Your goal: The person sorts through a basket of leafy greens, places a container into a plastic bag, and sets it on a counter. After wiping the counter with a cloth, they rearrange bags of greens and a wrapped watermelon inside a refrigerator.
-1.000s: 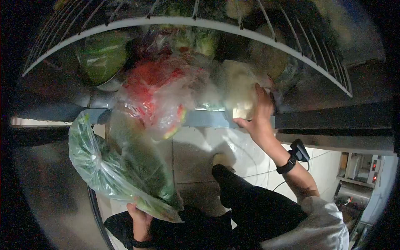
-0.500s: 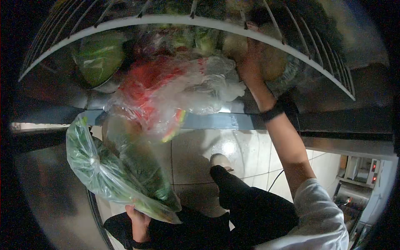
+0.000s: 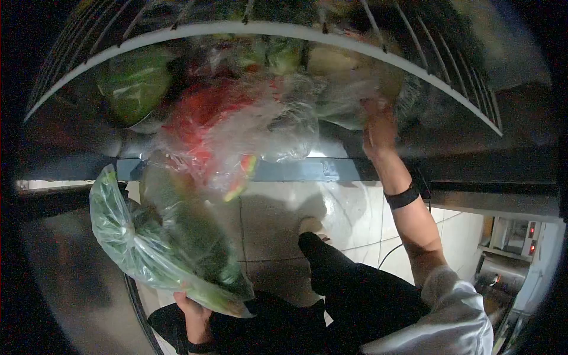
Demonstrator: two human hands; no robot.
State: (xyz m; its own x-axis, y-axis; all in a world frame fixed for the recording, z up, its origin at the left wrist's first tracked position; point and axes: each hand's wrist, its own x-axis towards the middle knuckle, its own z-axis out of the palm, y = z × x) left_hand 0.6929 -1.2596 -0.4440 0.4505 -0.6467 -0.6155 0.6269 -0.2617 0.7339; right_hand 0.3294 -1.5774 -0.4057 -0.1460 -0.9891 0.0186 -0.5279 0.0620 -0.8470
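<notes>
My left hand (image 3: 192, 309) is closed on the lower end of a tied clear plastic bag of green leafy vegetables (image 3: 139, 242), which hangs in front of the refrigerator. A second bag with dark green contents (image 3: 204, 236) lies against it. Inside the refrigerator, my right hand (image 3: 380, 127) is closed at the edge of a clear plastic bag (image 3: 346, 103) with pale contents; its fingertips are partly blurred. Left of this hand, a crumpled red and clear plastic bag (image 3: 236, 118) hangs over the compartment's front edge.
A white wire rack (image 3: 236, 28) curves above my hands. Farther left sits a green wrapped vegetable (image 3: 136, 89). Several bagged vegetables lie at the back. The grey front sill (image 3: 296, 170) crosses below, over a tiled floor (image 3: 278, 225). Equipment (image 3: 503, 260) stands at the right.
My right hand has drawn back from under the rack toward the front, and the clear bag beside it has shifted forward with it. My left hand still holds the leafy vegetables, nearly unmoved.
</notes>
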